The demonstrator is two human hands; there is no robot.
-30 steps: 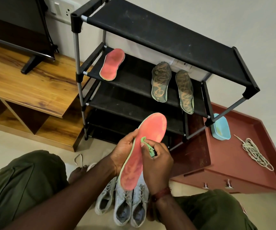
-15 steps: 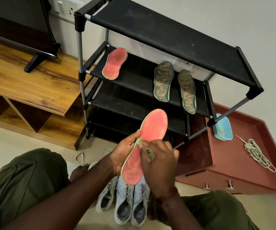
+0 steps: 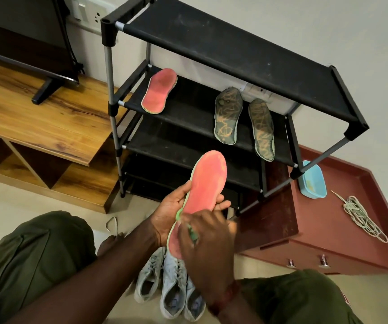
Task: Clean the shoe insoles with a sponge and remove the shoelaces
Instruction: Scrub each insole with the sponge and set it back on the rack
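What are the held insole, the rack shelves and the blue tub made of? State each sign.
Held insole: probably foam with a matte pink fabric top; thin pale-green edge shows. Rack shelves: likely black fabric, matte, dusty, stretched between metal tubes. Blue tub: seems plastic, smooth, slight sheen.

Black rack (image 3: 235, 47); TV (image 3: 25, 31) on wooden unit (image 3: 36, 118); blue tub (image 3: 312, 181).

Home living area. Black shoe rack (image 3: 235, 50) just beyond left hand (image 3: 172, 213); TV (image 3: 25, 43) on wooden stand (image 3: 36, 120) further left; maroon drawer unit (image 3: 328, 230) right; tiled floor (image 3: 13, 202) below.
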